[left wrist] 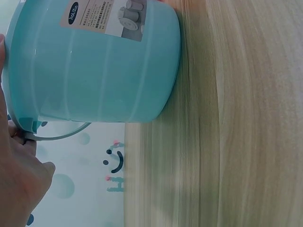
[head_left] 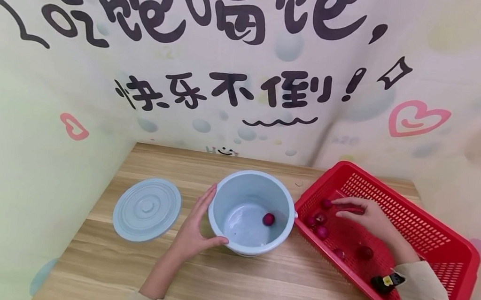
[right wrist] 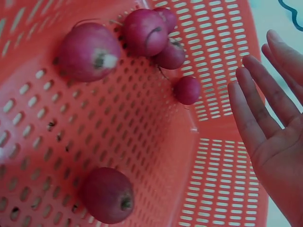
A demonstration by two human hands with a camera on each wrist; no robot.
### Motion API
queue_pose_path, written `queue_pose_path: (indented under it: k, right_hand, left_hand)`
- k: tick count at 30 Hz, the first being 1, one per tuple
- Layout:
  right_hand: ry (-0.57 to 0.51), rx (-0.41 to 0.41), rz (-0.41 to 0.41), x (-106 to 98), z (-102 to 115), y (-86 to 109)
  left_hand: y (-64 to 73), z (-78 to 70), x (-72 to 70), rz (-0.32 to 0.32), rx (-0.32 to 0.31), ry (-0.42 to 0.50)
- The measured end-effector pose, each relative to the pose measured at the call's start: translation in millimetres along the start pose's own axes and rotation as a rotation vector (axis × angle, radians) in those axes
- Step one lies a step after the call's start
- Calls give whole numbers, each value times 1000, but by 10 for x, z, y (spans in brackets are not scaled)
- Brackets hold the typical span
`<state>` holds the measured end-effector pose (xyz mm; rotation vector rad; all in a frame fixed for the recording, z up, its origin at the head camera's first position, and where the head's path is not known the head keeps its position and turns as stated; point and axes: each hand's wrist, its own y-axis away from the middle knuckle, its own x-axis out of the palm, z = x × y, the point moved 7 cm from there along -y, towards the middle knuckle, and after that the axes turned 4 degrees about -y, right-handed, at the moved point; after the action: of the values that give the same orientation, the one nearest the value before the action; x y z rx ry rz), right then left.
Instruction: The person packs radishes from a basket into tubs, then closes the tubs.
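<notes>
A light blue bucket (head_left: pixel 229 180) stands upright on the table with one red radish (head_left: pixel 268 219) inside. My left hand (head_left: pixel 193 233) holds the bucket's left side, the thumb at the front of the rim and the fingers along its side. In the left wrist view, fingers sit beside the handle's mount. My right hand (head_left: pixel 366 219) is over the red basket (head_left: pixel 434 217), its fingers extended and nothing in them. Below lie several red radishes (right wrist: pixel 144 32), bunched in one corner, with a separate radish (right wrist: pixel 108 195) on the basket floor. Near the fingertips is a small radish (right wrist: pixel 187 90).
A round blue lid (head_left: pixel 147 209) with a centre knob lies left of the bucket on the wooden table (head_left: pixel 255 287). The basket stands tight to the bucket's right, its slotted walls high around the radishes. A printed white wall (head_left: pixel 224 134) rises behind the table.
</notes>
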<state>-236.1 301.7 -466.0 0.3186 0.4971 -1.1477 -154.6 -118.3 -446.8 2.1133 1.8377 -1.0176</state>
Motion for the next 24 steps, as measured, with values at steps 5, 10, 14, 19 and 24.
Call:
queue_pose_path:
  k: [5, 10, 14, 19, 24]
  right_hand:
    - [-41, 9, 49, 94, -103, 22]
    - [-76, 47, 84, 139, -155, 38]
    - [-59, 62, 115, 175, -177, 38]
    - [-54, 76, 214, 264, -279, 39]
    - [-15, 111, 329, 382, -391, 32]
  left_hand:
    - [25, 4, 13, 9, -22, -17]
    - [29, -6, 20, 8, -15, -5]
    - [21, -6, 20, 13, -23, 0]
    - [10, -11, 17, 11, -14, 0]
    - [2, -14, 0, -3, 4, -2]
